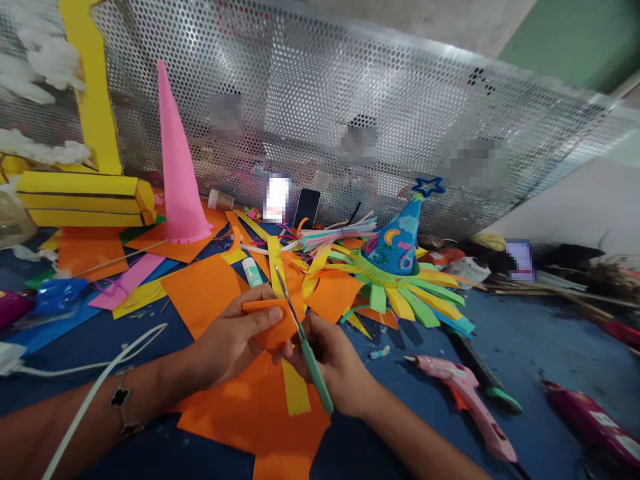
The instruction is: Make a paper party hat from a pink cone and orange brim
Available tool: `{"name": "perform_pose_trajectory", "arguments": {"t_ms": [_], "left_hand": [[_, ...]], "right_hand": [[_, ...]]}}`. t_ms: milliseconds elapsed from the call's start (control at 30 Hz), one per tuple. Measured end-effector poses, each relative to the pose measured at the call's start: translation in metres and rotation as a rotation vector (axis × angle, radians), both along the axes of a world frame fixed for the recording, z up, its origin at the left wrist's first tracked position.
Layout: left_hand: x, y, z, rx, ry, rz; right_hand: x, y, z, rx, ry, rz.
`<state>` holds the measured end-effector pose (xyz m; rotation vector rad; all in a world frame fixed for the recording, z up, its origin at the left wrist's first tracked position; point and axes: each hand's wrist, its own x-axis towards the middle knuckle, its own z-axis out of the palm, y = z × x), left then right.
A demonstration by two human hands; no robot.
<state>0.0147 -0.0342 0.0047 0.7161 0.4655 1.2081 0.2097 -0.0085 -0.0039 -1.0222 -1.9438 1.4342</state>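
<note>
Left hand point(233, 340) pinches a small orange craft-paper piece point(270, 325) up off the table, holding it clear of the loose orange paper sheets point(240, 420) below. Right hand point(335, 363) clenches green-handled steel scissors point(311, 360), blades just beside the piece's edge.

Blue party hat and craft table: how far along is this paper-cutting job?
Done-looking: the blue cone party hat with star topper and green-yellow paper fringe. In hand: the left hand holds a piece of orange paper; the right hand works green-handled scissors on it. Left: the plain pink paper cone, and loose orange paper sheets.
</note>
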Motion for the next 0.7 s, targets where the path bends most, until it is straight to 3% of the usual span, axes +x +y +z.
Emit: {"name": "perform_pose_trajectory", "arguments": {"t_ms": [333,700], "left_hand": [[-0.001,0.002,0.001,-0.038,0.004,0.077],[-0.002,0.006,-0.002,-0.002,0.115,0.137]], "right_hand": [[0.004,0.011,0.001,-0.103,0.18,-0.128],[0.012,0.005,0.012,0.115,0.025,0.002]]}}
